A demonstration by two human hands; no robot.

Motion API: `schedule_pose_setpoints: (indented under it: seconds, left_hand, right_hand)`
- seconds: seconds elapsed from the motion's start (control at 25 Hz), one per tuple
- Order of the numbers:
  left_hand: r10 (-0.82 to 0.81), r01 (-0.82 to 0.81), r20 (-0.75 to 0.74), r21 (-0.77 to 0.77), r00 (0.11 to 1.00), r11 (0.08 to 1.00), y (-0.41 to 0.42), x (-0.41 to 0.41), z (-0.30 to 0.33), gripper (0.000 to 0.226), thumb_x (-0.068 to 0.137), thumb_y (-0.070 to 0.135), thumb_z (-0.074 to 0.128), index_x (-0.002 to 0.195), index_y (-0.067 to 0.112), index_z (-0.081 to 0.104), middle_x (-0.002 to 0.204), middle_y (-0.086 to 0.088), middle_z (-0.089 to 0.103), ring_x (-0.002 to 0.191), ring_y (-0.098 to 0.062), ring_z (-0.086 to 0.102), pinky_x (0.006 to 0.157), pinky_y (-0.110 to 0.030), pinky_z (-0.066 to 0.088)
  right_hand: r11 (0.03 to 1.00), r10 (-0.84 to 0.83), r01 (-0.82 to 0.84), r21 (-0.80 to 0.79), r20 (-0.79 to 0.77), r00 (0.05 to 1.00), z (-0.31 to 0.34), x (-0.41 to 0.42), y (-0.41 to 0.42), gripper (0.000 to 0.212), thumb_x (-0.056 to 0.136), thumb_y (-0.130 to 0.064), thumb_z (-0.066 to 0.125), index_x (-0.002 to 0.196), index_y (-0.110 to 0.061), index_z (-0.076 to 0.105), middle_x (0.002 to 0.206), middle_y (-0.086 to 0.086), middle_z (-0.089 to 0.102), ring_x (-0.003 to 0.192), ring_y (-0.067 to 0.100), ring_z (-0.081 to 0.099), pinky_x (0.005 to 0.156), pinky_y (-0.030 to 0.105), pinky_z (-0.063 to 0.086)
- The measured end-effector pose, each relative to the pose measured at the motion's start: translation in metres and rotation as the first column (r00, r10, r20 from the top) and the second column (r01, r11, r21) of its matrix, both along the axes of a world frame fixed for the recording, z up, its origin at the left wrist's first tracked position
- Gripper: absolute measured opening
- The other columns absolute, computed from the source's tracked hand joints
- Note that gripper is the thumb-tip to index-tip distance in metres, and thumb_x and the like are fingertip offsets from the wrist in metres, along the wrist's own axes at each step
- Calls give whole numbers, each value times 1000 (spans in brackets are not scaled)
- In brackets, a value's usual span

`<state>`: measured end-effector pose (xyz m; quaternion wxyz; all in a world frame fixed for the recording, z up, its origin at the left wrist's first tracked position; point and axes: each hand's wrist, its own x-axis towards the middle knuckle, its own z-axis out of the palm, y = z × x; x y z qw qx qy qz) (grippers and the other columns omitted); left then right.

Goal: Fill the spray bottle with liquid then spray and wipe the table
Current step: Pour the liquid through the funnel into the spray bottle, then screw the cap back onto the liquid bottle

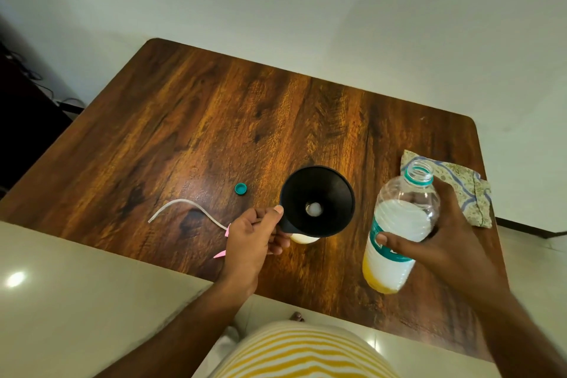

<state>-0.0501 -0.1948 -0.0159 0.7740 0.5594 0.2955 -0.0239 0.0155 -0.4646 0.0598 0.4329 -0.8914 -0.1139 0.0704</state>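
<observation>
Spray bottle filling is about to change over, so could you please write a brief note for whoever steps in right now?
Left hand grips the black funnel seated in the spray bottle.
Right hand holds the uncapped plastic bottle, partly full of liquid.
Teal cap and sprayer tube lie on the table; cloth at right.
Done: funnel placed.
Left: pour, refit sprayer, spray, wipe.

Left hand (256,235) on funnel (317,201)

Glossy wood-grain table (214,120), matt black funnel (334,190), clear plastic bottle (408,193).
</observation>
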Motion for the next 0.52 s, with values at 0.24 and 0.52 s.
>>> schedule_pose_setpoints:
  seconds: [0.24, 0.52]
  left_hand:
    - [154, -129, -69, 275, 986, 953, 27, 11, -16, 19, 96, 30, 62, 94, 11, 67, 76, -8, 73, 59, -12, 65, 53, -22, 52]
    - [-245, 445, -380, 837, 892, 319, 87, 78, -91, 35, 94, 21, 64, 128, 14, 59, 126, -7, 62, 109, -20, 60, 92, -28, 51]
  right_hand:
    - [984, -141, 141, 107, -4, 990, -46, -6, 2, 96, 61, -29, 85, 141, -22, 31, 128, -15, 51, 119, 12, 53, 89, 25, 49]
    - [963, -244, 240, 122, 19, 970, -88, -4, 8, 96, 63, -15, 89, 141, -19, 33, 136, 3, 52, 122, 21, 53, 96, 43, 51]
